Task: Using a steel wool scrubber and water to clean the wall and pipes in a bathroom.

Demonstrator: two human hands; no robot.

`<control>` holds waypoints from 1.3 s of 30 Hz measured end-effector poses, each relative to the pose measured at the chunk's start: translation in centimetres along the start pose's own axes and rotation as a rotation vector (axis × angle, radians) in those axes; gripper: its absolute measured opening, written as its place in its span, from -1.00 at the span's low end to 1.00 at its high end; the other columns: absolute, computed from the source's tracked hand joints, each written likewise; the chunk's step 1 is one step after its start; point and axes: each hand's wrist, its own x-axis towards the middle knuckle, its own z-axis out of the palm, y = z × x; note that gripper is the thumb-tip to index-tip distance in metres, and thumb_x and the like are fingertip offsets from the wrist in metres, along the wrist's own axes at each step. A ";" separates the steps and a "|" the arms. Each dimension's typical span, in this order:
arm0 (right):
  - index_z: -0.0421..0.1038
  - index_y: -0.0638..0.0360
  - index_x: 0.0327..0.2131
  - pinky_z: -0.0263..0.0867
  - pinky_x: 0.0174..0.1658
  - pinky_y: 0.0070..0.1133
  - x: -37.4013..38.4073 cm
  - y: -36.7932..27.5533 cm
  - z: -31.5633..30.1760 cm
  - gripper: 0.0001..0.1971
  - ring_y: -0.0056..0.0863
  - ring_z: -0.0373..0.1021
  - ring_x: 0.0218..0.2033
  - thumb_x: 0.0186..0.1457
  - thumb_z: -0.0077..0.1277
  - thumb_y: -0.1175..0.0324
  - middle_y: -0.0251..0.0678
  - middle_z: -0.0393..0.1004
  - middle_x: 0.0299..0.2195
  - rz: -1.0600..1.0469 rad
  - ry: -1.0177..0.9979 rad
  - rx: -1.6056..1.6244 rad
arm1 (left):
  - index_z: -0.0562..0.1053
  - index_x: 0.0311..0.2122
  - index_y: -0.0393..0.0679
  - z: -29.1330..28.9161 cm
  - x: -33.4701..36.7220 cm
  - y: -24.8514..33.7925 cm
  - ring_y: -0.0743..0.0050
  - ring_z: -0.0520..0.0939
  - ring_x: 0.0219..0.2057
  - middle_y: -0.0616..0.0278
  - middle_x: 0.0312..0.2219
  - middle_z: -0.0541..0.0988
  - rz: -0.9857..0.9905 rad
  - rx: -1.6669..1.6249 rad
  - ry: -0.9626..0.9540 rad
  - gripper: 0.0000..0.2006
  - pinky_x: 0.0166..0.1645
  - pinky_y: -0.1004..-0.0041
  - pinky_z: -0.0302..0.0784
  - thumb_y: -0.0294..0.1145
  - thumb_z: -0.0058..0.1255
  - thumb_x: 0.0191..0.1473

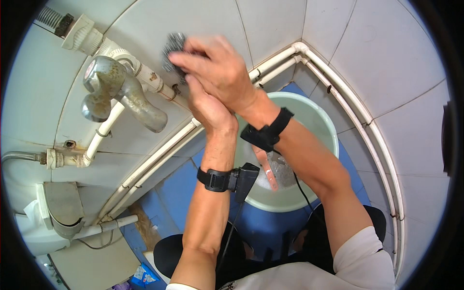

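Note:
A dark grey, wiry clump that looks like a steel wool scourer (174, 50) is up against the tiled wall, blurred by motion. My right hand (217, 67) lies uppermost, its fingers closed round the scourer's right side. Pressed against it from below, my left hand (210, 106) has its fingertips at the scourer's lower end; the right hand partly hides its fingers. Below my right forearm stands a pale green basin (333, 130) with foamy water in it. An orange-pink handle (268, 169) sticks out of the water; what it belongs to is hidden.
A worn metal tap (145, 108) juts from the wall left of my hands. White pipes (355, 104) run along the walls and round the corner. A blue stool or floor surface (263, 227) lies under the basin. A whitish cabinet (94, 261) stands lower left.

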 end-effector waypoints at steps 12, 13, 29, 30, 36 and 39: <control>0.61 -0.03 -0.26 0.47 -0.35 -0.49 -0.7 -0.5 0.4 -0.68 -0.38 0.41 -0.32 -0.16 0.15 0.57 -0.44 0.48 -0.30 0.021 -0.027 -0.019 | 0.29 0.26 -0.16 -0.9 -0.8 -0.6 0.36 0.47 0.17 0.24 0.12 0.46 0.038 0.114 0.047 -0.50 0.23 0.35 0.39 -0.03 -0.37 0.44; 0.61 -0.03 -0.27 0.47 -0.35 -0.49 1.7 -0.5 0.2 -0.69 -0.38 0.41 -0.32 -0.16 0.15 0.56 -0.44 0.48 -0.29 -0.015 -0.008 -0.020 | 0.31 0.24 -0.17 0.2 -0.6 0.8 0.35 0.49 0.15 0.23 0.11 0.48 0.100 0.098 -0.012 -0.50 0.22 0.34 0.41 -0.02 -0.38 0.45; 0.58 0.03 -0.28 0.49 -0.33 -0.48 -4.9 0.4 -1.0 -0.73 -0.35 0.44 -0.26 -0.15 0.16 0.51 -0.40 0.49 -0.23 0.015 -0.256 -0.034 | 0.47 -0.10 -0.02 -2.4 -2.0 -2.4 0.69 0.50 -0.33 0.50 -0.27 0.52 -0.182 0.234 0.295 -0.62 -0.39 0.51 0.31 0.08 -0.14 0.35; 0.58 0.03 -0.28 0.49 -0.33 -0.48 -2.8 0.4 -0.9 -0.73 -0.35 0.44 -0.26 -0.15 0.16 0.51 -0.40 0.49 -0.23 0.020 -0.261 -0.029 | 0.50 -0.14 -0.06 -2.5 -1.4 -2.1 0.69 0.50 -0.34 0.47 -0.29 0.53 -0.001 0.271 0.162 -0.59 -0.38 0.51 0.33 0.09 -0.19 0.38; 0.58 0.10 -0.29 0.48 -0.33 -0.48 -7.9 0.0 0.0 -0.71 -0.34 0.45 -0.25 -0.21 0.18 0.52 -0.38 0.48 -0.23 0.018 -0.285 0.002 | 0.38 0.18 -0.06 -4.4 -1.9 -4.1 0.47 0.51 0.10 0.34 0.05 0.50 -0.107 0.172 0.303 -0.51 0.12 0.41 0.49 0.08 -0.23 0.39; 0.57 0.13 -0.33 0.49 -0.34 -0.49 -9.1 -0.6 -0.8 -0.75 -0.35 0.45 -0.24 -0.21 0.18 0.52 -0.38 0.48 -0.20 0.061 -0.346 -0.010 | 0.39 0.17 -0.03 -5.2 -2.7 -4.4 0.46 0.53 0.09 0.37 0.03 0.51 -0.241 0.197 0.377 -0.52 0.11 0.41 0.50 0.10 -0.19 0.37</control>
